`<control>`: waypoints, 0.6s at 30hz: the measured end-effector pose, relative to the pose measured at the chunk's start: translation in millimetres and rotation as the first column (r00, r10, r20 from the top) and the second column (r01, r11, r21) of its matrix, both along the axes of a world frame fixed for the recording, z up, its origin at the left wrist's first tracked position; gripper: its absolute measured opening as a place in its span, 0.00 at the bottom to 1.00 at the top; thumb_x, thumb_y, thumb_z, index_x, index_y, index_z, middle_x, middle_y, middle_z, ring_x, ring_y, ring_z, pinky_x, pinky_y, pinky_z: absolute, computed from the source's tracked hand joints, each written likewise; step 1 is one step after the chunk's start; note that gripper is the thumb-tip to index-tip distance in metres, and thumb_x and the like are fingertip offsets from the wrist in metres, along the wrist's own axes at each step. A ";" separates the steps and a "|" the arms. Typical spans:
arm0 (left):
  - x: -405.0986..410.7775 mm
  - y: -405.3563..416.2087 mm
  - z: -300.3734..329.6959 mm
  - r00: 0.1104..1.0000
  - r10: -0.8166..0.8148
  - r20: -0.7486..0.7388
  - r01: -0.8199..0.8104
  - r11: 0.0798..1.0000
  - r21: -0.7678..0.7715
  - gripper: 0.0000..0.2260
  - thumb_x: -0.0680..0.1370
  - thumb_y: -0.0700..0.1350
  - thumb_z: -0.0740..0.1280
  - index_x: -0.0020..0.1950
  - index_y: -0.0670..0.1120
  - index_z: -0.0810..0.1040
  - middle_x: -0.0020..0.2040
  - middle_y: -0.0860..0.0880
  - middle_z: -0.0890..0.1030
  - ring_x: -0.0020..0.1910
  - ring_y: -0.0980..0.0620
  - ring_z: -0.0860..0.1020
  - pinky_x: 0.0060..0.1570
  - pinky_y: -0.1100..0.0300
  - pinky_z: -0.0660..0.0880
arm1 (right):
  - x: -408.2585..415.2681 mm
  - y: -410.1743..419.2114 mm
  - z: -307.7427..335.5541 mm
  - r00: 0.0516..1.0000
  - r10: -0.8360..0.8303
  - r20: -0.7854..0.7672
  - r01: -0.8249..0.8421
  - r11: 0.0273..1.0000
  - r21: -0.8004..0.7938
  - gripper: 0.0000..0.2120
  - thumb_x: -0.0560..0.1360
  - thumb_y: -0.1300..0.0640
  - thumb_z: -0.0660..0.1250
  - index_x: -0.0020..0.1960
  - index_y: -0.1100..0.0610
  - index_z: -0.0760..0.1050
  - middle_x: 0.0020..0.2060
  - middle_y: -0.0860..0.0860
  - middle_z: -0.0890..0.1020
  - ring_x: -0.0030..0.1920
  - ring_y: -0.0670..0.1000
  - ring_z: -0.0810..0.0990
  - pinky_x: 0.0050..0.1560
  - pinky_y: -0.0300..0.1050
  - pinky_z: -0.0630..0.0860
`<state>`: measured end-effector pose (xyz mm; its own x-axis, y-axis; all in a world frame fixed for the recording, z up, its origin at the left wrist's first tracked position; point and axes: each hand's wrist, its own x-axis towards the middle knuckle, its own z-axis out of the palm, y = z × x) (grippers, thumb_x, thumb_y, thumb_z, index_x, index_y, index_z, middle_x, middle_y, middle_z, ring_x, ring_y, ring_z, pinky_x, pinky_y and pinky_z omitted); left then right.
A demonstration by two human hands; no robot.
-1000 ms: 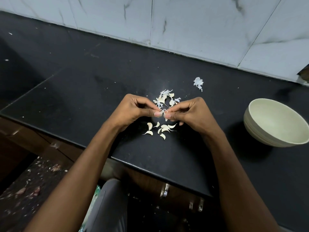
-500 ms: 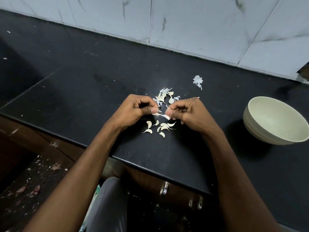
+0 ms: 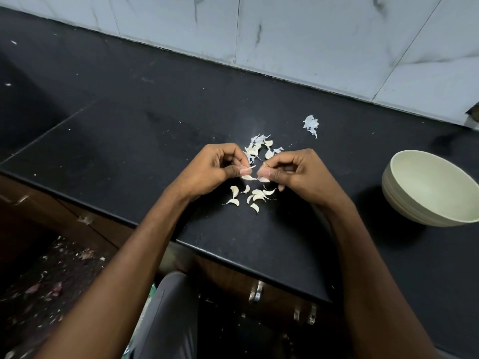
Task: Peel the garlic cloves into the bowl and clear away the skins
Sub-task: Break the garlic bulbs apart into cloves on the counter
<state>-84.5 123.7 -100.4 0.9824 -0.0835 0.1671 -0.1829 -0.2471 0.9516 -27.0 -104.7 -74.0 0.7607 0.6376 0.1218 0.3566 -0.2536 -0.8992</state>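
My left hand (image 3: 215, 169) and my right hand (image 3: 293, 172) meet over the black counter (image 3: 155, 141), both pinching one small garlic clove (image 3: 252, 178) between thumb and fingers. Just below the hands lie several loose cloves (image 3: 252, 196) on the counter. Behind the hands sits a pile of white skins and cloves (image 3: 259, 147). A separate scrap of skin (image 3: 311, 124) lies further back to the right. The pale green bowl (image 3: 404, 198) stands at the right, nothing visible inside it.
A marble-tiled wall (image 3: 311, 35) runs along the back of the counter. The counter's front edge (image 3: 233, 255) drops to wooden cabinets with metal handles (image 3: 255, 294). Debris litters the floor (image 3: 39, 294) at lower left. My knee (image 3: 168, 320) shows below.
The hands have stayed together on the clove, with the thumbs shifting slightly as they work at its skin. Nothing else on the counter has moved.
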 end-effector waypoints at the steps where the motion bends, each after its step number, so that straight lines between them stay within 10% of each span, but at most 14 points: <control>1: 0.1 -0.3 -0.2 1.000 0.005 -0.001 -0.005 1.000 0.005 0.04 0.78 0.36 0.74 0.49 0.37 0.81 0.42 0.39 0.82 0.43 0.48 0.81 0.50 0.59 0.77 | 0.0 0.4 -0.2 0.999 -0.003 -0.033 0.004 1.000 0.022 0.06 0.78 0.62 0.74 0.49 0.66 0.84 0.36 0.51 0.86 0.34 0.43 0.82 0.35 0.39 0.77; 18: -1.0 -11.3 -5.7 0.993 0.101 0.059 -0.109 0.981 0.160 0.05 0.84 0.45 0.67 0.50 0.47 0.75 0.38 0.50 0.85 0.41 0.48 0.84 0.48 0.47 0.79 | -5.4 2.1 3.4 0.999 -0.018 -0.047 0.021 0.998 0.060 0.08 0.75 0.60 0.78 0.51 0.63 0.84 0.41 0.55 0.88 0.41 0.51 0.87 0.46 0.49 0.82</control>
